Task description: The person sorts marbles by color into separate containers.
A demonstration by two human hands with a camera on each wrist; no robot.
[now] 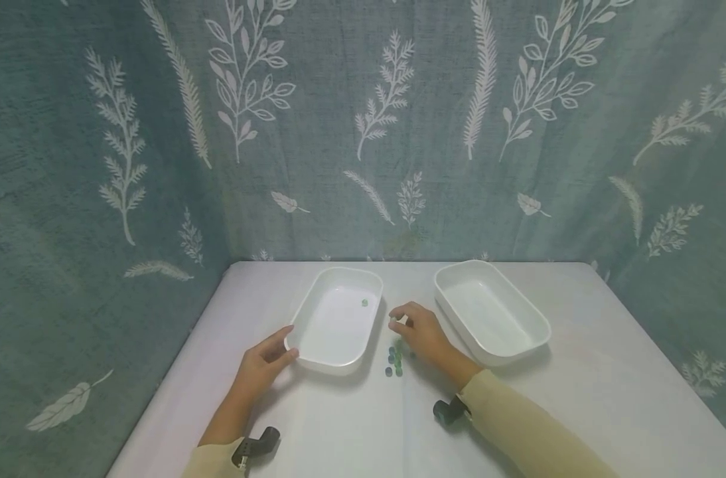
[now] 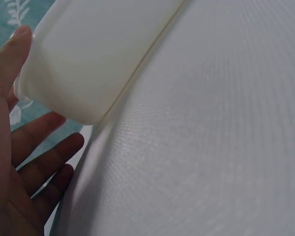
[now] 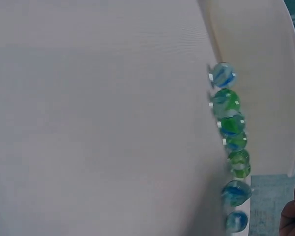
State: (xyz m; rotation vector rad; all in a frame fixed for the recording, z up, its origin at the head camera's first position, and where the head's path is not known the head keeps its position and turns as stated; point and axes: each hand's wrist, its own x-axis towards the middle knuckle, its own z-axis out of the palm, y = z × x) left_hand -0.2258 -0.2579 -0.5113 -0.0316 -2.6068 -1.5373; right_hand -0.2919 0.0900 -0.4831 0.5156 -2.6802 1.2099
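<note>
My left hand (image 1: 263,366) holds the near left corner of a white rectangular dish (image 1: 339,364), thumb on one side of the corner and index finger on the other. In the left wrist view the other fingers spread loosely beside the dish wall. One pale green marble (image 1: 365,303) lies inside this dish. My right hand (image 1: 421,330) is just right of the dish, pinching a small pale marble (image 1: 393,320) between thumb and fingertips. Below that hand several green and blue glass marbles (image 3: 232,125) lie in a loose row on the table.
A second white dish (image 1: 491,358) stands to the right, close beside the right forearm. The table (image 1: 351,431) has a white cloth, and patterned green-blue curtains (image 1: 327,133) rise behind it and on both sides.
</note>
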